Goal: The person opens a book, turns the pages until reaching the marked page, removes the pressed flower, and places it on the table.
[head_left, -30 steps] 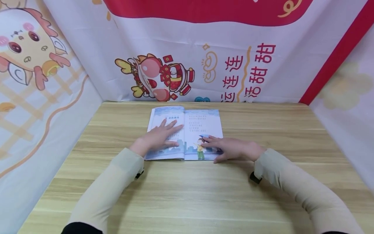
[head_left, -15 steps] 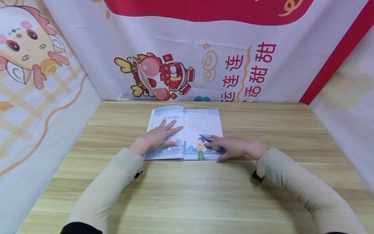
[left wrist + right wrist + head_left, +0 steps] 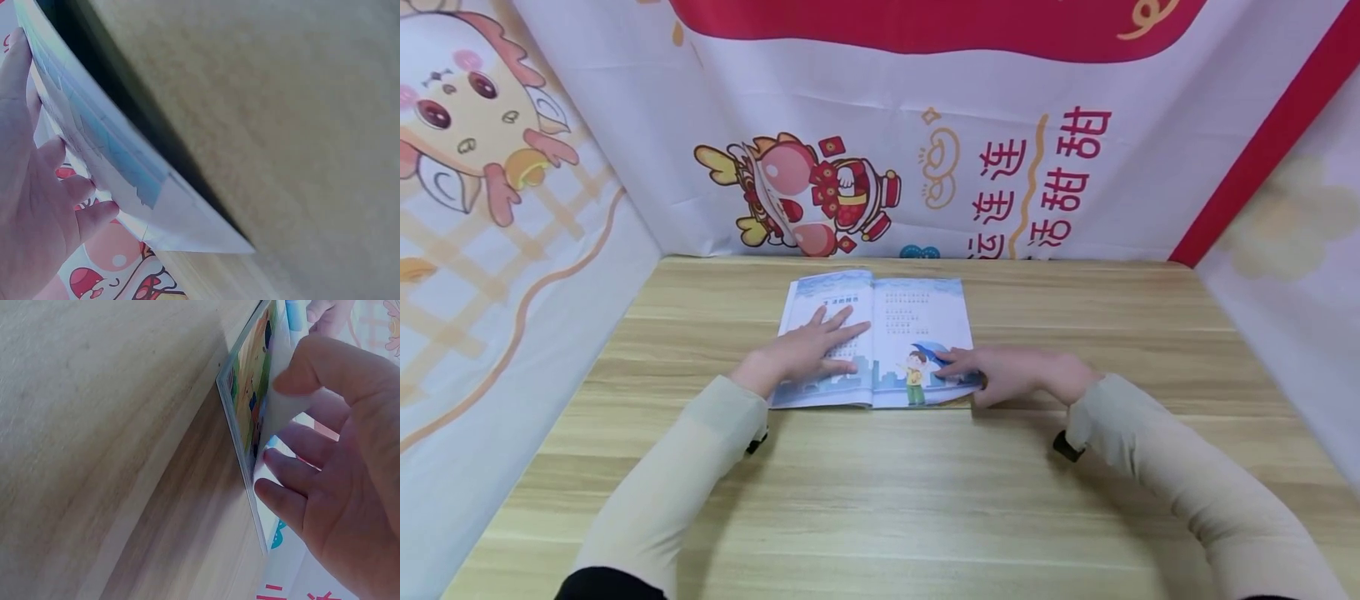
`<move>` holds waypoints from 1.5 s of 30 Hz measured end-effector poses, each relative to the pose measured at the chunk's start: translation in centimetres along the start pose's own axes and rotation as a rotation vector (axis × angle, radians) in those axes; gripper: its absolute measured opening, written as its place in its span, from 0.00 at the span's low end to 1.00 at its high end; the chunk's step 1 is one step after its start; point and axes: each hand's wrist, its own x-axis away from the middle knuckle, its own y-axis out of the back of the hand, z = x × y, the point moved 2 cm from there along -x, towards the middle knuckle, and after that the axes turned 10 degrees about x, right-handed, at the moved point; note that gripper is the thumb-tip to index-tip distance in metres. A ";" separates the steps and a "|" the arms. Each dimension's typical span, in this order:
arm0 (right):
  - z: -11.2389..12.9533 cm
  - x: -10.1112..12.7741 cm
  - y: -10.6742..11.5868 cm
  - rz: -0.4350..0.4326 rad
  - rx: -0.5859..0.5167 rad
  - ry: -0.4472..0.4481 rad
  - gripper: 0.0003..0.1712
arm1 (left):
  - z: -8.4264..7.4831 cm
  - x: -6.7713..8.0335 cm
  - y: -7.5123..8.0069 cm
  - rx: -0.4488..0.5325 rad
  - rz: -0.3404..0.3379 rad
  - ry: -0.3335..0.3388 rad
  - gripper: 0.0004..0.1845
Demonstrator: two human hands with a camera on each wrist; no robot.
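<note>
Wood-grain table, w/ cartoon-print cloth behind. Illus. Chinese bk lies open nr table's back edge, approx. mid. L hand, fingers spread, rests on L pg. R hand pinches R pg at lower outer corner, thumb under; corner's raised off colourful pg below.

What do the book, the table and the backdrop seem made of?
Book: paper, smooth, perhaps lightly coated; a page curves thinly in the right wrist view.
Table: wood or wood-look laminate, satin; pale grain and soft glare show.
Backdrop: probably printed fabric, matte; soft creases run across it.
</note>
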 end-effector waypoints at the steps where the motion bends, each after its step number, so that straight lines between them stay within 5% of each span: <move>1: 0.0 0.1 0.0 -0.009 0.002 0.003 0.39 | 0.0 0.0 0.0 0.000 0.000 -0.002 0.43; 18: -1.3 -0.1 0.4 -0.192 0.002 -0.002 0.26 | -0.1 0.0 0.2 0.015 0.020 0.017 0.43; 28: -1.8 -0.7 0.7 -0.348 -0.107 -0.052 0.26 | -0.2 0.1 0.1 0.016 0.011 0.007 0.42; 33: -2.0 -1.3 0.7 -0.457 -0.174 -0.089 0.37 | -0.1 0.0 0.1 0.026 0.014 0.008 0.43; 39: -1.8 -2.1 0.8 -0.526 -0.375 -0.137 0.57 | 0.3 -0.3 0.0 0.033 0.013 0.004 0.43; 45: -1.4 -3.0 0.6 -0.570 -0.652 -0.110 0.58 | 0.1 -0.3 0.2 0.054 0.010 0.018 0.42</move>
